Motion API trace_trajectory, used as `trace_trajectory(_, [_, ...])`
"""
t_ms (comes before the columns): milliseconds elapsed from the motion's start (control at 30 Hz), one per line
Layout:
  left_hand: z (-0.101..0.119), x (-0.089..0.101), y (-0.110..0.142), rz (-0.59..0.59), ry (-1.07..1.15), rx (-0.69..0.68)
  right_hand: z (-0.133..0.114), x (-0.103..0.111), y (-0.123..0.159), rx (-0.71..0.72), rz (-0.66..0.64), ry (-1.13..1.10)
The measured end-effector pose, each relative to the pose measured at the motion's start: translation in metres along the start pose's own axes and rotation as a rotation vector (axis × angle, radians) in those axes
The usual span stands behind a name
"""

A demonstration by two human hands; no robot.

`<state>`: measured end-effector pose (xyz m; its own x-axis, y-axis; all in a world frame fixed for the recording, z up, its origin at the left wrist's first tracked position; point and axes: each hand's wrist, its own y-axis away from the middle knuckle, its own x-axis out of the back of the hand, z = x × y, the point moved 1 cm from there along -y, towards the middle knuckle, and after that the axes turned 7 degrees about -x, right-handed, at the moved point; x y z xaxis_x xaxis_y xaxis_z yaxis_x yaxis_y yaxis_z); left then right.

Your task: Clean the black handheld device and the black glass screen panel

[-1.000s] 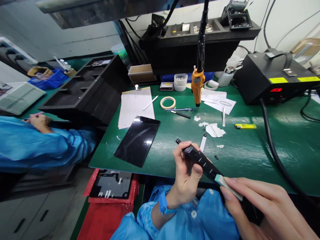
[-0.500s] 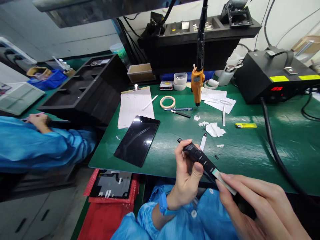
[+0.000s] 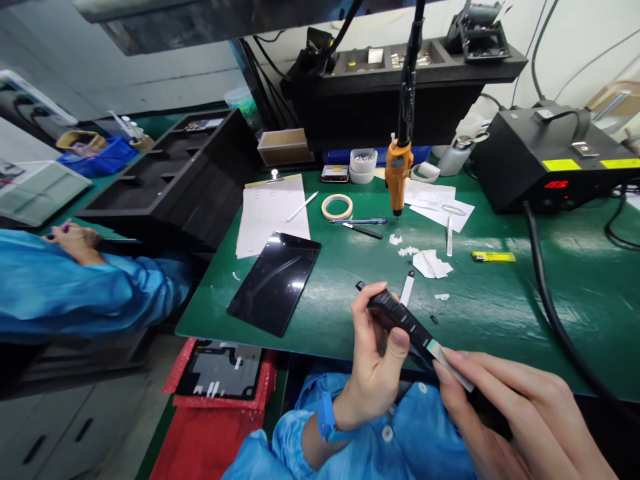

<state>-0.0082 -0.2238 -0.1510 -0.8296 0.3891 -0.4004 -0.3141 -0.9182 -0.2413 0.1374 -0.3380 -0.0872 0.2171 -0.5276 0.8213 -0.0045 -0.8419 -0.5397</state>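
Head view: the left hand holds a slim black device aslant, thumb on one side and fingers curled round the other. The right hand pinches a pale strip with a light-green tip between thumb and fingers, the tip against the device's nearer end; fingertips cover part of it, so I cannot tell whether it is stuck down. Everything else is placed from that black device. Just beyond it on the green table lie a white-handled tool and, to the right, a small dark piece. Crumpled paper lies farther beyond, with an orange driver hanging past that. To the left lies a glossy black panel, and a yellow cutter lies beyond to the right.
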Motion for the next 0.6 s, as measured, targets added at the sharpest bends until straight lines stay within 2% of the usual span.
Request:
trace_trajectory(100, [-0.0002, 0.0011, 0.0002, -0.003, -0.008, 0.003, -0.0006, 0.0021, 0.0011, 0.023, -0.021, 0.002])
trace_trajectory(300, [-0.0001, 0.0000, 0.0004, 0.004, -0.017, 0.004, -0.0022, 0.0040, 0.0016, -0.018, -0.009, -0.003])
trace_trajectory(500, [0.0010, 0.0001, 0.0002, 0.016, -0.037, 0.005, 0.0055, 0.0039, -0.0017, 0.087, -0.059, 0.019])
trace_trajectory(600, [0.0006, 0.0007, -0.0001, 0.009, -0.037, -0.002, 0.0052, 0.0045, -0.0022, 0.075, -0.067, 0.024])
